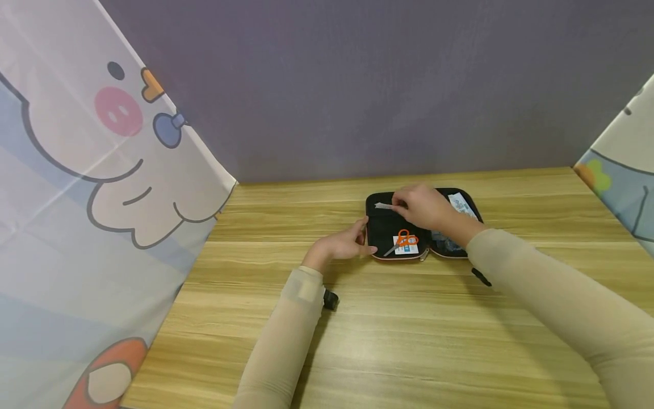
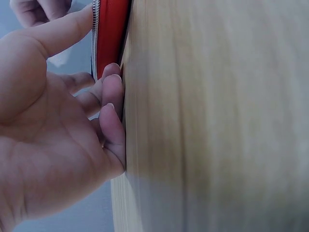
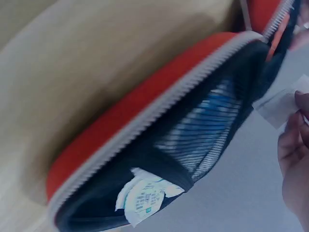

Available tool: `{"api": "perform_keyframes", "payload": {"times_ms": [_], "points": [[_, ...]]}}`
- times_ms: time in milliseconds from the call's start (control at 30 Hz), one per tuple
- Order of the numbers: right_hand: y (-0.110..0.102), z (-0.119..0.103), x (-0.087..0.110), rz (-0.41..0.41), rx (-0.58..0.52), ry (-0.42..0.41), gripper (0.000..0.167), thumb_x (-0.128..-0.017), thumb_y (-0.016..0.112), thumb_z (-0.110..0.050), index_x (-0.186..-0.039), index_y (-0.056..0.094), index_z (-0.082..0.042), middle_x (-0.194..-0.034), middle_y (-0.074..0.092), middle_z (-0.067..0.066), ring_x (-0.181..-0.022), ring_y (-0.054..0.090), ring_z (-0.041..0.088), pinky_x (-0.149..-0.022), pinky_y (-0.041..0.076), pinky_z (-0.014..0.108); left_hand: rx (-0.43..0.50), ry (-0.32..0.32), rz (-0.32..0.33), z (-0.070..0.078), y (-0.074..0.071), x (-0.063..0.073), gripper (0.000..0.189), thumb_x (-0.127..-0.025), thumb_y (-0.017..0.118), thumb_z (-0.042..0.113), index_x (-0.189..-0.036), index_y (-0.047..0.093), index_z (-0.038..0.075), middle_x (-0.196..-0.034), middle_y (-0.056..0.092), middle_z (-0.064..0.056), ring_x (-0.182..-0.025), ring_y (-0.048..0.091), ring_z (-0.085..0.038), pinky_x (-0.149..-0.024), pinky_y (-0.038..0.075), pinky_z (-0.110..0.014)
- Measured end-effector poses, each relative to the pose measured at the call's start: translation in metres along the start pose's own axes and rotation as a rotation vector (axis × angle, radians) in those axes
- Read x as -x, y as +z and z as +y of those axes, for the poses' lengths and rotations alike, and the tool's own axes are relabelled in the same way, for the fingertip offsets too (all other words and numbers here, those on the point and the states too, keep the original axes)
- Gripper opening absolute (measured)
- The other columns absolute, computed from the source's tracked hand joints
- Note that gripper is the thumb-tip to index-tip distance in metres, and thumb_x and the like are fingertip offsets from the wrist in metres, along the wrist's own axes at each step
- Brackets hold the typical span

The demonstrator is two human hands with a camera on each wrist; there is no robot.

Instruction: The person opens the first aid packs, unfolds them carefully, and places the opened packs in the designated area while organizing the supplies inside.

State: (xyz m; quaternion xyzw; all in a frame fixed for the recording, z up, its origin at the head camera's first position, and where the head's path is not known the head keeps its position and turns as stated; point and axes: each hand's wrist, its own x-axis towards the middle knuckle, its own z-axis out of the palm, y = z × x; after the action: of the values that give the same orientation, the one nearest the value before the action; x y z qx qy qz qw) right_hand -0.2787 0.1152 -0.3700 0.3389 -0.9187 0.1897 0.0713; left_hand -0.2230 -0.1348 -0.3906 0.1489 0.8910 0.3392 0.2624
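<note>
A zippered case (image 1: 379, 228) with a black lining and a red-orange shell lies unfolded on the wooden table. My left hand (image 1: 342, 243) holds its left edge, the thumb on the zip rim and the other fingers curled against the red side (image 2: 110, 38). Over the left half, my right hand (image 1: 424, 205) pinches a small flat white packet (image 1: 383, 206), whose kind I cannot tell. Orange-handled scissors (image 1: 406, 238) rest on a white and blue packet (image 1: 411, 249) in that half. A printed white packet (image 3: 145, 198) pokes from the right half, beside a mesh pocket (image 3: 207, 128) with blue contents.
Wood-grain tabletop (image 1: 409, 341) surrounds the case. A grey wall (image 1: 383, 85) stands behind, and a cartoon-printed cloth (image 1: 128, 187) hangs on the left. A small black object (image 1: 330, 299) shows beside the left sleeve, and a black strap (image 1: 481, 276) near the right sleeve.
</note>
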Motion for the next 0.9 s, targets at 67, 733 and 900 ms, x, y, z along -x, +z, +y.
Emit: {"api": "perform_keyframes", "payload": {"times_ms": [67,733,900], "points": [[0.003,0.0,0.004,0.005,0.058,-0.052,0.008,-0.099,0.077,-0.018,-0.098,0.075,-0.01,-0.094,0.072,0.007,-0.07,0.062,0.017,-0.063,0.053,0.037,0.002,-0.003,-0.001,0.001,-0.001,0.0,0.099,-0.104,0.068,0.039,-0.173,0.001,0.017,-0.118,0.048,-0.006,-0.107,0.049,-0.02,-0.094,0.039,-0.036],[0.019,0.008,0.008,-0.181,-0.135,0.023,0.009,-0.093,0.084,-0.021,-0.096,0.079,-0.014,-0.096,0.077,0.002,-0.074,0.064,0.012,-0.115,0.039,0.071,0.003,0.003,0.003,-0.001,0.002,0.001,0.098,-0.104,0.067,0.042,-0.173,0.002,0.021,-0.118,0.049,-0.007,-0.104,0.049,-0.02,-0.092,0.04,-0.037],[0.02,0.006,0.006,-0.213,-0.112,0.046,0.01,-0.095,0.082,-0.024,-0.093,0.077,-0.015,-0.092,0.076,0.0,-0.07,0.062,0.011,-0.1,0.054,0.058,0.01,-0.006,0.003,-0.001,0.003,0.003,0.097,-0.104,0.067,0.043,-0.174,0.001,0.023,-0.117,0.049,-0.006,-0.101,0.049,-0.019,-0.091,0.04,-0.038]]}}
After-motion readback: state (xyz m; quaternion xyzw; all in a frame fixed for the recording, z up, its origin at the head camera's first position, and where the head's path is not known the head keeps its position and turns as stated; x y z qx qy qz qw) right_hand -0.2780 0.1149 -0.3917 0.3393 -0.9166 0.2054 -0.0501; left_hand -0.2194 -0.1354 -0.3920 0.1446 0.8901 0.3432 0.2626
